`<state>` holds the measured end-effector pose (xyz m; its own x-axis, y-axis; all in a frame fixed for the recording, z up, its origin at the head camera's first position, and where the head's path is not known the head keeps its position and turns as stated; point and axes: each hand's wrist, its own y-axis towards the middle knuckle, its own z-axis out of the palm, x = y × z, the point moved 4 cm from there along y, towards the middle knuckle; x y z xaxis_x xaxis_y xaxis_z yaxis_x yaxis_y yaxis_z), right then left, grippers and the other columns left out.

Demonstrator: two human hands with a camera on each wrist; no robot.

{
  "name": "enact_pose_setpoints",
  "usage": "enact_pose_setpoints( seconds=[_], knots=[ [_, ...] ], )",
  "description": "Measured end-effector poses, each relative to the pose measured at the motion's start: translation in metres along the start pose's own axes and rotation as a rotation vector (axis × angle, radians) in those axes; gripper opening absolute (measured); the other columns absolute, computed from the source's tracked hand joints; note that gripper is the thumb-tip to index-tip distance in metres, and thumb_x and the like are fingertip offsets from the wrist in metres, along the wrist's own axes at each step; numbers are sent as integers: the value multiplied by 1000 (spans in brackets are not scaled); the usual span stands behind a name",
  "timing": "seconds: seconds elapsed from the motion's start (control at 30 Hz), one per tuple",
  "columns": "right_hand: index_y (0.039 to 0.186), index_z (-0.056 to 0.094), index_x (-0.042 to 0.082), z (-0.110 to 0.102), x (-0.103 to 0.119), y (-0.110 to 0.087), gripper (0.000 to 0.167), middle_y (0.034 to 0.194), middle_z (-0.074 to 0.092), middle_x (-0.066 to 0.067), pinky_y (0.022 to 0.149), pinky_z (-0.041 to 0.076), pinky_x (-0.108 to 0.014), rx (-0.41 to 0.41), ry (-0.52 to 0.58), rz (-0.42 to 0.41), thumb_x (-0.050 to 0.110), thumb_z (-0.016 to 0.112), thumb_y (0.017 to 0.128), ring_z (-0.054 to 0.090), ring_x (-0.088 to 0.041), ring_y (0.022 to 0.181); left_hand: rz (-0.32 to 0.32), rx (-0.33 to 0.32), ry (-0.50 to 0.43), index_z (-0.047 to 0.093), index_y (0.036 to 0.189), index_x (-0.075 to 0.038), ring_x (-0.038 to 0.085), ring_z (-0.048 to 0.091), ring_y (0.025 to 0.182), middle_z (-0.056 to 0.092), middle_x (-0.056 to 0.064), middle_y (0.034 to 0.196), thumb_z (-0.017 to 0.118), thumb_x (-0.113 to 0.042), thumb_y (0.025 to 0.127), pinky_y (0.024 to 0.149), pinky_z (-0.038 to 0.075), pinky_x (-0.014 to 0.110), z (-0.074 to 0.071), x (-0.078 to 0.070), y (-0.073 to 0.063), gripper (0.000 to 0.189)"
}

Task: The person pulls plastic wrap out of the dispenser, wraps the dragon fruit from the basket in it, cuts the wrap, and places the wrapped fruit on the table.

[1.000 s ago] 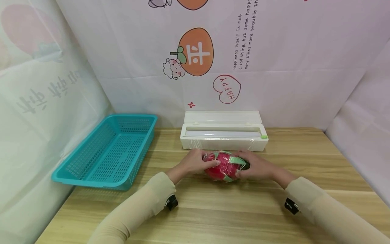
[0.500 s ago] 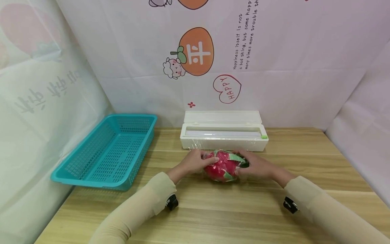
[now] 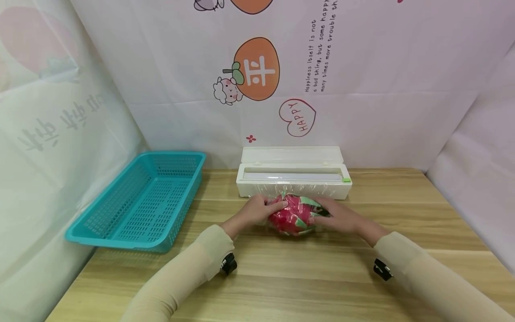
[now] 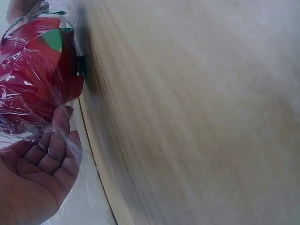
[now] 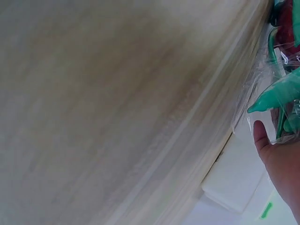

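A red dragon fruit (image 3: 290,218) with green leaf tips lies over the table in front of the white cling film box (image 3: 342,191). Clear cling film (image 4: 35,68) wraps the fruit, crinkled and gathered at its end in the left wrist view. My left hand (image 3: 254,211) grips the left end, thumb on top and the other fingers bent against the gathered film. At the leafy end, my right hand (image 3: 342,217) holds the fruit between thumb and fingers; most of those fingers are hidden. Streaks of stretched film show between fruit and box.
To the left stands a turquoise perforated basket (image 3: 177,219). The box's lid (image 3: 291,155) is raised, showing the film roll (image 3: 293,176); a green slider (image 3: 346,180) sits at its right end. Printed white cloth (image 3: 181,120) encloses the wooden table (image 3: 289,281).
The dragon fruit has turned between my hands and shifted slightly toward the box, its leaf tips now lying differently. Both hands keep to its ends. More film streaks show on the box's front.
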<state>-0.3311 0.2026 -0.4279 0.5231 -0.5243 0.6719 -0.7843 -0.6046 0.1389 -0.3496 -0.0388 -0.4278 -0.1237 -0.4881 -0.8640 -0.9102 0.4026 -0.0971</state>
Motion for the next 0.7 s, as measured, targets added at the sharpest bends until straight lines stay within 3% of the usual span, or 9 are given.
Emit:
enact_pose_setpoints(
  seconds=[0.17,0.43,0.7],
  knots=[
    [148,38,18,1,1,0,62,143,44,-6,101,40,-52,-12,20,-12,39,61,94,42,-28,129,-7,10,-6,72,89,-7,20,67,65,70,4,78,62,-61,85,59,56,32,0,1,0,55],
    [149,35,13,0,3,-3,63,143,43,-8,101,39,-52,-30,35,-10,35,61,95,42,-29,129,1,9,115,71,99,-9,16,62,77,67,1,87,51,-71,85,66,52,29,-2,0,-1,67],
    [150,35,10,-3,3,-6,70,145,43,-9,101,40,-54,-46,-33,-24,40,64,93,41,-31,132,4,17,162,69,87,-11,17,61,71,67,2,80,51,-69,87,63,51,31,-4,-2,0,62]
  ],
)
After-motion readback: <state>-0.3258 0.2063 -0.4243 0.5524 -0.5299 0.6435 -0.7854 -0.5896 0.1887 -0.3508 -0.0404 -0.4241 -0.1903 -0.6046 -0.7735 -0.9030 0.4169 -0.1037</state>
